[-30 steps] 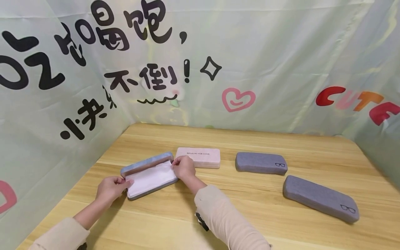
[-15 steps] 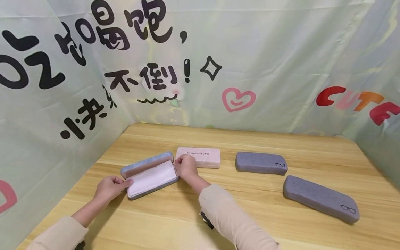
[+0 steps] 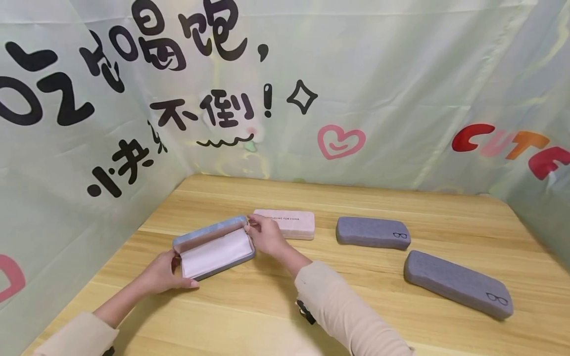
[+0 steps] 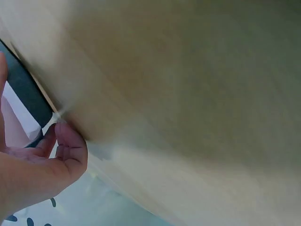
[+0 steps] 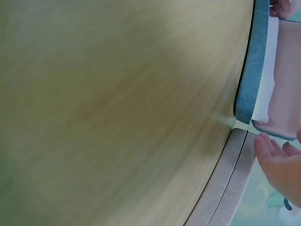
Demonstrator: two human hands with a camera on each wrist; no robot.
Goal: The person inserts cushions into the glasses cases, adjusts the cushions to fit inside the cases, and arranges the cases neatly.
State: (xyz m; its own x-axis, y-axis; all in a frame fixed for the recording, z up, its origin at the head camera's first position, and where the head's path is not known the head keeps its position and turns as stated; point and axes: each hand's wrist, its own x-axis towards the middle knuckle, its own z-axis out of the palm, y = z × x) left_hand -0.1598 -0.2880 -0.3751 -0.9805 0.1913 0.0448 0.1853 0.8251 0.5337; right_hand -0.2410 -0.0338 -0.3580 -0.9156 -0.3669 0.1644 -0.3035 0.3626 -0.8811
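A blue glasses case [image 3: 209, 234] lies open on the wooden table, its lid tilted up at the back and its lining pinkish. A folded white cloth [image 3: 217, 253] lies flat inside the lower half. My left hand [image 3: 160, 273] holds the case's left end, thumb along the front corner and fingers at the end and back. In the left wrist view those fingers curl beside the dark shell [image 4: 23, 87]. My right hand [image 3: 269, 237] is at the case's right end, fingertips at the lid's edge. The right wrist view shows its fingers fairly straight near the lid's corner.
Right behind my right hand sits a closed pink glasses case [image 3: 296, 225] with printed lettering. Two closed grey-blue cases, one farther back [image 3: 371, 231] and one nearer [image 3: 456, 284], lie on the right. A printed cloth curtain [image 3: 392, 99] surrounds the wooden table [image 3: 249, 316].
My left thumb has moved off the white cloth to the case's front corner, the fingers now spread around the end. My right fingers have moved from the cloth's edge to the lid's right end.
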